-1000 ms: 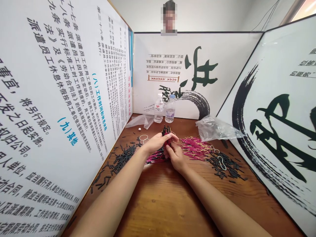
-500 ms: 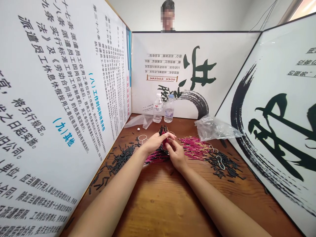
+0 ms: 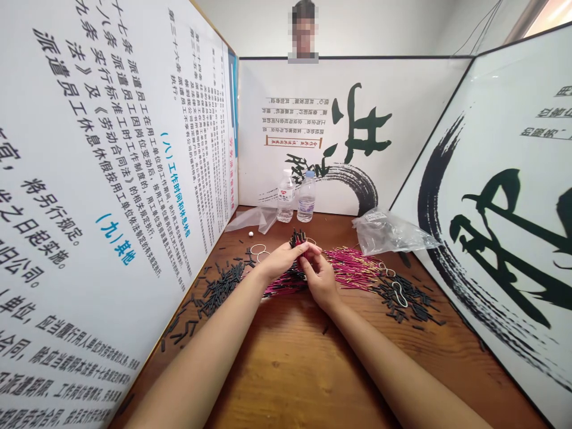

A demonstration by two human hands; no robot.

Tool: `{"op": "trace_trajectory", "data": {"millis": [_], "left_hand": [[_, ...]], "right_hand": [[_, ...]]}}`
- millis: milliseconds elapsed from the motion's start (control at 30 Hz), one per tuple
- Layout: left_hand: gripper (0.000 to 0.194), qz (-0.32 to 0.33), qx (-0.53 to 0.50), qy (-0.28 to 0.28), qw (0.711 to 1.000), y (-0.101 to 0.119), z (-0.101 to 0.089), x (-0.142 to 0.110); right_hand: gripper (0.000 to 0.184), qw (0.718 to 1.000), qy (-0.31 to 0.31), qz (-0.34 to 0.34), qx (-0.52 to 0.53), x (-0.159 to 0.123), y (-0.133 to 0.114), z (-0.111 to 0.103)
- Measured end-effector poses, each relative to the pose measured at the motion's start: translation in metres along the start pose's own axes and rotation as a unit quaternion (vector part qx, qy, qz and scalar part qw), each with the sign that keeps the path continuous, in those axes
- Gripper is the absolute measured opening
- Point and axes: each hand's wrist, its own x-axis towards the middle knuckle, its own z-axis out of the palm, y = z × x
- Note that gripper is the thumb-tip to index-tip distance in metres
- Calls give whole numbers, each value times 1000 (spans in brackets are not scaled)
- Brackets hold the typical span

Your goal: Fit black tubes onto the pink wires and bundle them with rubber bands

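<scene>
My left hand (image 3: pixel 284 260) is wrapped round an upright bundle of thin pink sticks with black tips (image 3: pixel 298 238). Close against it, my right hand (image 3: pixel 318 273) has its thumb and fingers closed on the lower part of the same bundle; the fingertips are partly hidden. Beneath the hands lies a pile of black-tipped pink sticks (image 3: pixel 286 282). To the right spreads a pile of pink sticks with gold-coloured ends (image 3: pixel 353 268). Small black tubes (image 3: pixel 223 289) are heaped on the left, and more black tubes (image 3: pixel 409 301) lie on the right.
Two water bottles (image 3: pixel 305 199) stand at the back before a printed panel (image 3: pixel 313 77). Clear plastic bags (image 3: pixel 388 232) lie nearby. Pale rubber bands (image 3: pixel 399 295) are scattered about. One black piece (image 3: pixel 325 329) rests on the wooden table (image 3: pixel 286 369). Panels enclose both sides; a person (image 3: pixel 304 30) is behind.
The bundle's tips have shifted slightly and sit a little lower in my hands. The single loose black piece on the table has moved nearer and to the right.
</scene>
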Motion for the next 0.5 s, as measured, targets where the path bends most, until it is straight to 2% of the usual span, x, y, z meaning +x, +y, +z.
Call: {"op": "trace_trajectory", "data": {"millis": [233, 367, 500], "left_hand": [[37, -31, -19, 37, 999, 0, 4, 0], [39, -59, -46, 53, 996, -2, 5, 1], [39, -41, -62, 54, 996, -5, 6, 3]], "right_hand": [[24, 1000, -9, 9, 11, -1, 0, -1], [31, 999, -20, 16, 27, 0, 0, 0], [38, 998, 2, -3, 63, 2, -1, 3]]}}
